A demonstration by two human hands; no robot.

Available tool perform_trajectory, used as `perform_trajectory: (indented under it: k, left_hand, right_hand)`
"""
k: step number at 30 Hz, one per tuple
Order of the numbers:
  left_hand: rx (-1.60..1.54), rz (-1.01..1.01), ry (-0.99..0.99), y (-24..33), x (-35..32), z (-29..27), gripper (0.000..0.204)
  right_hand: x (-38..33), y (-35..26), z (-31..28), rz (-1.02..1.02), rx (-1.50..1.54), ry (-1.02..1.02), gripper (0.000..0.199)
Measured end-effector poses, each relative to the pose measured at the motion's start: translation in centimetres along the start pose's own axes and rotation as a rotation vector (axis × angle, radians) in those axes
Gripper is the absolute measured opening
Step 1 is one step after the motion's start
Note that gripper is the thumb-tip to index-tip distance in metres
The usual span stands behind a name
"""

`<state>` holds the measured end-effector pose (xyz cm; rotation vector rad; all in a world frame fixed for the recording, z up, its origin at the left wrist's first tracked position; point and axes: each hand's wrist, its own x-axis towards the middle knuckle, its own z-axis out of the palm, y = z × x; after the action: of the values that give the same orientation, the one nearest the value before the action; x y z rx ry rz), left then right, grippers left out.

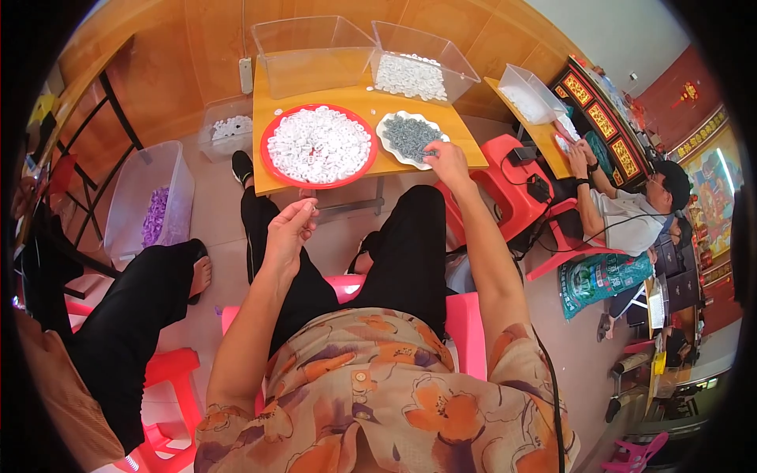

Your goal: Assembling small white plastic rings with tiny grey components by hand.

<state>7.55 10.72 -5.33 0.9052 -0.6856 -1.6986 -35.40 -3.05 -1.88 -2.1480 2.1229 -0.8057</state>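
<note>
My left hand [289,227] is raised above my lap, its fingertips pinched on a small pale piece that is too small to make out. My right hand [448,162] reaches to the near edge of a white plate [388,135] heaped with small grey parts [410,137]; whether it grips any I cannot tell. Left of it, a round red tray [270,162] holds a pile of small white pieces [319,144]. Both stand on a low wooden table [371,100].
Two clear plastic bins, one [311,57] empty-looking, the other [422,63] with white pieces, stand at the table's far side. Clear tubs [150,201] sit on the floor at left. Another person's leg [142,303] is at left; a seated person [619,209] works at right by a red stool [512,181].
</note>
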Motion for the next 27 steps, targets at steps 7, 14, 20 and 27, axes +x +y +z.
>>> perform_trajectory:
  k: [7,14,20,27]
  left_hand:
    - [0.005,-0.001,0.002,0.1,0.0,-0.2,0.026]
    - [0.017,-0.007,0.007,0.0,0.0,-0.2,0.025]
    - [0.018,-0.007,-0.001,0.0,-0.1,-0.2,0.024]
    - [0.019,-0.009,-0.002,0.1,-0.1,-0.2,0.024]
  right_hand:
    - [1.7,-0.5,1.3,0.007,-0.052,-0.043,0.011]
    - [2.5,0.3,1.4,0.047,0.108,0.004,0.013]
    - [3.3,0.9,1.4,0.170,0.216,-0.012,0.011]
    - [3.3,0.7,1.3,0.155,0.074,-0.032,0.007]
